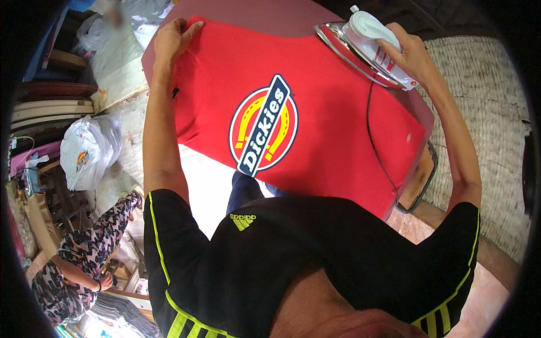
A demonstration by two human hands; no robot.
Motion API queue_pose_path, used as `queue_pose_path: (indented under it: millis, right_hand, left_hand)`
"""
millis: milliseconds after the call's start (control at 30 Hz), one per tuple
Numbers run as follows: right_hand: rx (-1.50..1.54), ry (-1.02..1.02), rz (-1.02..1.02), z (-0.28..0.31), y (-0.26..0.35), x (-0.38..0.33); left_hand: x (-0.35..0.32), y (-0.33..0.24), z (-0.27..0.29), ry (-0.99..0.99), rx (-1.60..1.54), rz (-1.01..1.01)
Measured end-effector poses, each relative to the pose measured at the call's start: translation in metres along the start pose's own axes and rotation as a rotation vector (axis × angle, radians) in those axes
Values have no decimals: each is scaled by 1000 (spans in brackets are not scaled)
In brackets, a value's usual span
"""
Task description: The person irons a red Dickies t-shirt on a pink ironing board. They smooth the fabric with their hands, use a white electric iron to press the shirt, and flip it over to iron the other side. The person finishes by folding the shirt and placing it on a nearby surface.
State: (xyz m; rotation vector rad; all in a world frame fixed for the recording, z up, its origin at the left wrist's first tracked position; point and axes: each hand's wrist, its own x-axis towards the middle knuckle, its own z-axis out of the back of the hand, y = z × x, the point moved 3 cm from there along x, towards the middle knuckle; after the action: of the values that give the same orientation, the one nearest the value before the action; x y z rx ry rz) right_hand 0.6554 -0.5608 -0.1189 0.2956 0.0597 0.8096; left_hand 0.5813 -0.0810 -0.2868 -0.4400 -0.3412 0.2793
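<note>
A red T-shirt (338,118) with a round yellow, red and dark-blue print lies spread over a board with a dull-red cover (248,12). At its far left corner, my left hand (173,42) has its fingers bent over the fabric edge and its thumb lying on the cloth. My right hand (414,53) grips the handle of a white iron (369,36) at the shirt's far right side. The iron's shiny metal base faces the shirt; whether it touches the cloth I cannot tell. A dark cord (369,121) crosses the shirt's right part toward me.
A black metal frame (426,180) juts out under the board's right end. Pale matting (479,107) covers the right side. On the left stands a white plastic bag (90,152). Below it, a person in patterned clothes (93,248) sits near stacked goods.
</note>
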Motion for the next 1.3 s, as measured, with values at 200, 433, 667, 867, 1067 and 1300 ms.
queue_pose_path:
  millis: [200, 433, 667, 867, 1067, 1300]
  right_hand:
    - [53, 62, 139, -19, 9, 15]
    - [-57, -23, 287, -68, 46, 65]
    - [-74, -59, 324, -82, 122, 117]
    - [29, 17, 137, -91, 163, 149]
    - [-19, -76, 182, -113, 185, 185]
    - [-44, 59, 52, -107, 205, 181]
  left_hand:
    - [5, 18, -12, 12, -312, 67]
    - [-4, -2, -4, -122, -155, -8]
    - [6, 16, -11, 168, -494, 184]
    - [-10, 33, 7, 109, -440, 19]
    - [-44, 11, 19, -207, -369, 101]
    - [-60, 8, 26, -303, -394, 153]
